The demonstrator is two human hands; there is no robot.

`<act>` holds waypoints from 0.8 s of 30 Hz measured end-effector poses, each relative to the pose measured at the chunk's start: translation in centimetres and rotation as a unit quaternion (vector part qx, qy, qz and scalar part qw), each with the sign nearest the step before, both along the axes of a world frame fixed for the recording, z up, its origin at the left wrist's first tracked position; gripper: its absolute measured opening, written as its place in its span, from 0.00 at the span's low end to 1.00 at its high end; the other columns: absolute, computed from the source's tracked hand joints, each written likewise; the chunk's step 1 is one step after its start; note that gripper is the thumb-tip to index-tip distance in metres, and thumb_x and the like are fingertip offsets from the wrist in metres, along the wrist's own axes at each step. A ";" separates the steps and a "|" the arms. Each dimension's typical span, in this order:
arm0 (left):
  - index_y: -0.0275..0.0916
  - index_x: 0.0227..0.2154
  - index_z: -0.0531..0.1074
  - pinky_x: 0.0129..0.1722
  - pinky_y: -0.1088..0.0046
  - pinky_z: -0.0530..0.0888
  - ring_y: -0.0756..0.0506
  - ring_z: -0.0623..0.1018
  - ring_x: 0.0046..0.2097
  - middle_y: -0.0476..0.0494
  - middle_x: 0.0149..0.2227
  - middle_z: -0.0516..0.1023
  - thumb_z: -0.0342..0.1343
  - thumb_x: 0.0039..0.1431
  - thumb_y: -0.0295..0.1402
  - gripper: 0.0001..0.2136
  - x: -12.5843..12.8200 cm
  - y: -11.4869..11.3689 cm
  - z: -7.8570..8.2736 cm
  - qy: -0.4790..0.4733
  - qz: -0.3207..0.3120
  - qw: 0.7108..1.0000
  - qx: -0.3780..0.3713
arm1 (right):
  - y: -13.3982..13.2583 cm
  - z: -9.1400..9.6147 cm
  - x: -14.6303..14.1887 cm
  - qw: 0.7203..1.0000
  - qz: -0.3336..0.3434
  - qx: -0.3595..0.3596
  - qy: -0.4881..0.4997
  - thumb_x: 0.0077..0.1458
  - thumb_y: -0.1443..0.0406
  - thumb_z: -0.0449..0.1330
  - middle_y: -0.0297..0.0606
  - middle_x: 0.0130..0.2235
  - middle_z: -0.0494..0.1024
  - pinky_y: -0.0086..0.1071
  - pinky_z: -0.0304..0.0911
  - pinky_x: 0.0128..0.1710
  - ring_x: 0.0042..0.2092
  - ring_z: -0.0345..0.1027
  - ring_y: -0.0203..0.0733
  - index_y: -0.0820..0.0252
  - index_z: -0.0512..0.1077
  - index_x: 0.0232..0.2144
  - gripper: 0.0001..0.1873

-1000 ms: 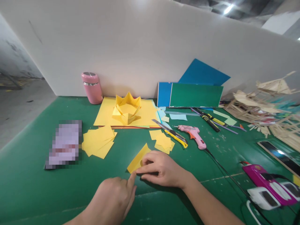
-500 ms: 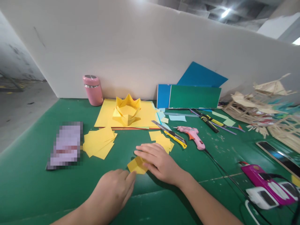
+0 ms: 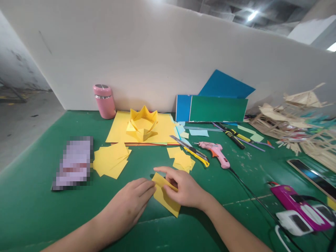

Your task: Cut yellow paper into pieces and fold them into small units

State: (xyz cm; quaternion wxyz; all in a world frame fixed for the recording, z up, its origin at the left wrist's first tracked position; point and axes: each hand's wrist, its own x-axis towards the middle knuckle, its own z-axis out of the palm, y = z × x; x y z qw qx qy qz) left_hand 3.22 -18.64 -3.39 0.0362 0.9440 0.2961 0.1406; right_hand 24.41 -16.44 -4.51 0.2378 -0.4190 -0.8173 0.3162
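Note:
A creased piece of yellow paper [image 3: 167, 201] is between my hands over the near middle of the green table. My left hand [image 3: 131, 200] is closed, its fingertips pinching the paper's left edge. With thumb and bent fingers, my right hand [image 3: 187, 189] grips the paper's right side, its index finger stretched along the top. Beyond my hands lie a small pile of yellow paper pieces [image 3: 182, 159] on the right and a larger pile of yellow paper [image 3: 111, 161] on the left. A folded yellow paper ring with pointed tips [image 3: 141, 134] sits on yellow sheets [image 3: 118, 127].
A yellow utility knife [image 3: 195, 154] and a pink glue gun [image 3: 215, 151] with a black cord lie right of centre. Behind stand a pink flask [image 3: 105, 103] and a green board [image 3: 217, 108]. A phone [image 3: 312, 175], magenta power strip [image 3: 296, 201] and wooden models [image 3: 273, 120] occupy the right.
The paper has turned and been partly unfolded, now showing a longer shape. My right hand has gone from lying flat over it to gripping it; my left has moved slightly up and right.

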 end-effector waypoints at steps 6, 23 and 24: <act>0.37 0.45 0.71 0.46 0.66 0.75 0.42 0.76 0.45 0.40 0.45 0.77 0.45 0.55 0.18 0.18 0.0 -0.1 0.0 0.012 0.001 1.000 0.010 | 0.4 0.0 -0.4 0.998 -0.058 -0.020 0.021 0.55 0.67 0.57 0.29 0.25 0.66 0.26 0.54 0.26 0.24 0.56 0.31 0.59 0.73 0.45 0.15; 0.39 0.48 0.69 0.46 0.65 0.72 0.43 0.74 0.45 0.43 0.46 0.75 0.47 0.52 0.16 0.21 0.3 -0.5 -1.6 0.039 0.060 0.997 -0.015 | 0.5 -0.3 -0.8 0.995 -0.092 0.026 -0.003 0.50 0.74 0.61 0.27 0.21 0.65 0.25 0.54 0.25 0.24 0.59 0.32 0.60 0.75 0.27 0.06; 0.39 0.48 0.69 0.46 0.64 0.73 0.43 0.74 0.45 0.43 0.46 0.75 0.47 0.52 0.16 0.21 0.4 -0.6 -1.4 0.043 0.062 0.997 -0.017 | 0.5 -0.3 -0.8 0.995 -0.092 0.026 0.000 0.50 0.74 0.61 0.27 0.21 0.65 0.25 0.53 0.25 0.24 0.59 0.31 0.60 0.75 0.27 0.06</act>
